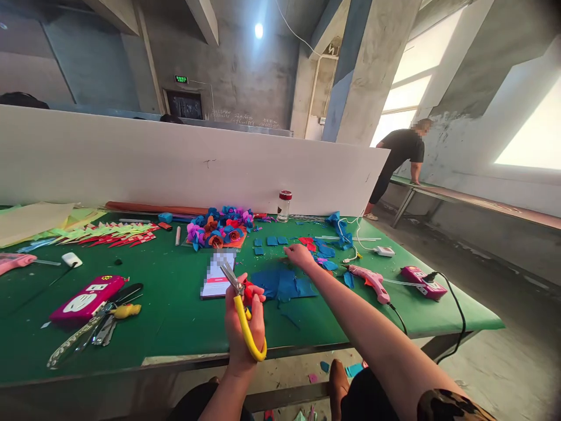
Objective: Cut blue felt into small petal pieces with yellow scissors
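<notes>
Fingers of the left hand (235,336) curl around yellow-handled scissors (242,318), the blades angled up and away from the wearer over a green desk (170,333); something red (248,290), too hidden to identify, shows within the same grip. Ahead and to the right, the right hand (299,255) reaches low over the desk, its fingers bunched together; whether they pinch anything cannot be told from this angle. Red pieces (307,242) lie just beyond those fingers, small blue squares (272,241) to their left, and blue sheets (280,283) between the two hands. The yellow-handled scissors look rigid and modestly weighty, with smooth blades likely to slip in a loose hold; the yellow loops appear the safest place for fingers. The blue sheets, seemingly crepe paper, look light, soft and quick to crease or tear, best lifted gently by a free edge. The small blue squares probably suit a fingertip pinch at one corner. Well beyond the left fingers sit clustered flowers (219,228), their petals apparently easy to crush; a pink glue gun (372,276) lies right of the reaching fingers.
</notes>
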Motion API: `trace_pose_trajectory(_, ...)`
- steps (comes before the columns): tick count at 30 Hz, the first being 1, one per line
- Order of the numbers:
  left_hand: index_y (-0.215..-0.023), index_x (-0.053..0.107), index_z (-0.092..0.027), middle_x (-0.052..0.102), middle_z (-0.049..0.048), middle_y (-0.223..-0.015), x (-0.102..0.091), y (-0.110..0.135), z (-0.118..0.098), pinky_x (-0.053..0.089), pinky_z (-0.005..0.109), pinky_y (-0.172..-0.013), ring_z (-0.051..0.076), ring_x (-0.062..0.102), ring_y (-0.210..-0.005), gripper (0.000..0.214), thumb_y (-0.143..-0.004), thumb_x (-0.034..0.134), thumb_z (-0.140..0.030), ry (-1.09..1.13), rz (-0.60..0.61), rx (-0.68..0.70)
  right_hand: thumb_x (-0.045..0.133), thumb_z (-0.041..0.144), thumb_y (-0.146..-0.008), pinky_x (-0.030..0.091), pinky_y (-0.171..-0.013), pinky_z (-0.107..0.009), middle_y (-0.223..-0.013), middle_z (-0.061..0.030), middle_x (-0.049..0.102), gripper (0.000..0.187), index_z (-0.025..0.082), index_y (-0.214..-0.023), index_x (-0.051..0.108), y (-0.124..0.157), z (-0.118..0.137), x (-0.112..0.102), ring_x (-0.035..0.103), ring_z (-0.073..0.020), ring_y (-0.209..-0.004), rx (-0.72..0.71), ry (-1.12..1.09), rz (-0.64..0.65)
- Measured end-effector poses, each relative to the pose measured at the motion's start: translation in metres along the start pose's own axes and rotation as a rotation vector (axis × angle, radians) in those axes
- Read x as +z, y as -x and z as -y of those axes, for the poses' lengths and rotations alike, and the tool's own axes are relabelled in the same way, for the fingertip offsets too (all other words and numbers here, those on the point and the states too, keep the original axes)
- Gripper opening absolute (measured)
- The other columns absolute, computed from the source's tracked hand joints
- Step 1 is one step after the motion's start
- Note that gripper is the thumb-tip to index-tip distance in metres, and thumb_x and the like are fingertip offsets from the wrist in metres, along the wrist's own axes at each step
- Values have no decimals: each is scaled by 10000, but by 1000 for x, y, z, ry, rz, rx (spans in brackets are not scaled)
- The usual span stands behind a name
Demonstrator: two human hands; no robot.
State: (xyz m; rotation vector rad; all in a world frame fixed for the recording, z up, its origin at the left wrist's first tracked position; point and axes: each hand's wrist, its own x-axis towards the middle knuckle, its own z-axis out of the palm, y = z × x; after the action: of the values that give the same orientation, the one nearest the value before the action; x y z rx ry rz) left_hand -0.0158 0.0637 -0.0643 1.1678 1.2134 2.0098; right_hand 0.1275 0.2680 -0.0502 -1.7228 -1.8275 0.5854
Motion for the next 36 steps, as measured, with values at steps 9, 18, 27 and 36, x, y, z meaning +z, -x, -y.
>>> trace_pose_trajectory(9, -1210, 526, -226, 658, 26, -841, 9, 8, -9, 548, 278, -626, 153, 638, -690, 379, -867, 615, -358, 62, -2, -20, 652, 227, -814, 414, -648, -230, -876, -55, 762, 134, 187, -836, 778, -13, 14, -5, 675, -187, -847, -59, 134, -1)
trace_pose_trajectory(18, -1218, 526, -226, 653, 25, -850, -5, 4, -13, 542, 252, -596, 149, 642, -692, 363, -884, 610, -340, 8, -35, -7, 816, 273, -702, 509, -735, -281, -972, -92, 745, 244, 185, -920, 754, -50, 71, 60, 690, -236, -912, 57, 165, 124)
trace_pose_trajectory(27, -1223, 529, -227, 653, 28, -852, -15, 6, -27, 553, 251, -590, 143, 630, -680, 383, -865, 629, -322, 125, -71, -113, 594, 349, -948, 548, -883, -442, -1258, -99, 596, 347, 174, -1246, 576, -82, 57, 45, 625, -233, -1055, 112, 24, 287)
trace_pose_trajectory(36, -1160, 548, -210, 662, 36, -826, -20, 3, -16, 552, 247, -564, 143, 634, -647, 336, -869, 634, -352, 84, -53, -133, 769, 319, -807, 561, -656, -302, -911, -83, 718, 293, 134, -1015, 679, -105, 67, 64, 679, -196, -775, 101, -79, 239)
